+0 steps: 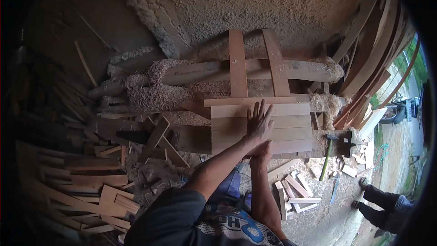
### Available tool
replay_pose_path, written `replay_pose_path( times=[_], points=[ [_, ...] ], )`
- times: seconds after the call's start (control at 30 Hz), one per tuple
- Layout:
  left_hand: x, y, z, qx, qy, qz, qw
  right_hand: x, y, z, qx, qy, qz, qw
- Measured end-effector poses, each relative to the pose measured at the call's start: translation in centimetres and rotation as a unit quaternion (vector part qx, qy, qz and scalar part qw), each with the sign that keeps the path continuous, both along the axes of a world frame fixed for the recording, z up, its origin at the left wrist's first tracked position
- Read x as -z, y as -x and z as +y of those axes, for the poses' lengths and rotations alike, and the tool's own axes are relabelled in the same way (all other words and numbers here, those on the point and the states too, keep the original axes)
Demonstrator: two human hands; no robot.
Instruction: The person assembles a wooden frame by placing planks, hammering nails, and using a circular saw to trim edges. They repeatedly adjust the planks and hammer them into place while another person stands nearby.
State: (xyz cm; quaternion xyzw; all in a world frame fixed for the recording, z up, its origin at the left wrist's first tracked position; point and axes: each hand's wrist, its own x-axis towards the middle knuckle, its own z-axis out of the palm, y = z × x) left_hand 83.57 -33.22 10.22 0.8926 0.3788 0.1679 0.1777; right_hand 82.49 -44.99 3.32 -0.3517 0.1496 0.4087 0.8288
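Several pale wooden boards (289, 133) lie edge to edge as a flat panel on the workbench. My left hand (260, 122) rests on the panel, palm down with its fingers stretched out. At the panel's near edge, below the left wrist, my right hand (261, 150) is closed against the wood; its thumb shows on top, while most of its fingers are hidden. A narrow wooden strip (218, 102) runs along the far edge of the panel. Beyond it, two long slats (237, 64) point away toward the wall.
Wood shavings (157, 89) cover the beams behind the bench. A green-handled hammer (327, 159) leans at the right end. Offcuts (296, 191) lie on the floor, and stacked boards (93, 191) fill the left. Tall planks (373, 59) lean at right, near a person's legs (380, 202).
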Motion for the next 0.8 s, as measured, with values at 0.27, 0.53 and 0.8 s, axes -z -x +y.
replay_pose_path(
  times=[0.27,0.53,0.8],
  points=[
    [3.0,17.2,-2.2,-0.218,0.207,-0.308,0.903,0.5,-1.9,-2.1,-0.109,0.16,0.013,0.981],
    [5.5,20.0,6.5,-0.136,0.421,-0.52,0.73,0.8,-2.1,-2.1,-0.102,0.158,0.006,0.982],
    [4.0,20.5,1.3,-0.132,0.417,-0.349,0.829,0.8,-2.5,-2.1,-0.089,0.163,0.003,0.983]
  ],
)
